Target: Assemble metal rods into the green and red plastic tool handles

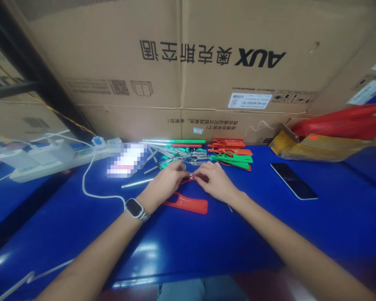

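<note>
My left hand (169, 179), with a watch (134, 207) at its wrist, is closed in a pinch on a red lighter casing (185, 181). Much of that casing hides behind the fingers. My right hand (215, 180) pinches at its other end, over a small pale part too small to name. A silver metal tube (137, 183) sticks out to the left from under my left hand; whether it joins the casing I cannot tell. Just below the hands, a red handle half (188, 203) with an oval finger opening lies on the blue table (238, 246).
Behind my hands lie several metal tubes and small parts (197, 155), green handles (235, 159) and red handles (230, 143). A phone (293, 180) and open carton (319, 146) are right. A lit screen (127, 159), power strip (34, 169) and white cable (86, 179) are left. Cardboard (188, 83) stands behind.
</note>
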The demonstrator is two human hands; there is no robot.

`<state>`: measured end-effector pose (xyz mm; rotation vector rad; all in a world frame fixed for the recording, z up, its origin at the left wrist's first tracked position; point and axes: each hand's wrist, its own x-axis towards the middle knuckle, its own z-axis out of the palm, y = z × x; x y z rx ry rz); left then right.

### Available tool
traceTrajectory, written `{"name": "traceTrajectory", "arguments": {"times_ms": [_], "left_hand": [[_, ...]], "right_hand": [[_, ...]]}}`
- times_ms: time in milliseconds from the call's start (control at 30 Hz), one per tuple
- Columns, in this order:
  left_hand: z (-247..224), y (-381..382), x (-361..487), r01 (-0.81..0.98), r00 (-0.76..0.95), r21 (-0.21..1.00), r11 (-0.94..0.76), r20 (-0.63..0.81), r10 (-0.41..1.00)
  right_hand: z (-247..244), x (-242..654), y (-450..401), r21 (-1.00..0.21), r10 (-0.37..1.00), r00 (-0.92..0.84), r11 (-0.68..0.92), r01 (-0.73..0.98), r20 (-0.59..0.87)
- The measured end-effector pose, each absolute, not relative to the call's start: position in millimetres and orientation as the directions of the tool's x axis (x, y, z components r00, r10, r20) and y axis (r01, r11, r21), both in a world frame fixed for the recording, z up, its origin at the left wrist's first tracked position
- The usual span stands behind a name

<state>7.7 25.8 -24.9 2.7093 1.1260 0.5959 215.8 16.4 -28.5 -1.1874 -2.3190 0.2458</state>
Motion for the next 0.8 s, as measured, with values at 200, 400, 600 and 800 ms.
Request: {"name": "traceTrajectory", "arguments": {"times_ms": [200,400,600,800], "left_hand": [[-23,21,6,0.640,0.658,0.268,-0.720,0.292,0.694],[-21,15,6,0.658,0.672,0.193,-0.728,0.287,0.683],[-26,15,8,0.664,0.669,0.165,-0.729,0.304,0.678],[-30,18,8,0.661,0.671,0.147,-0.736,0.323,0.667]], "right_hand": [[-32,215,17,-0.416,0.808,-0.459,0.585,0.696,0.368],[-38,215,20,-0.484,0.819,-0.437,0.573,0.661,0.372],[-37,215,21,-0.489,0.821,-0.440,0.570,0.660,0.363],[-28,219,14,-0.415,0.780,-0.519,0.626,0.660,0.350]]}}
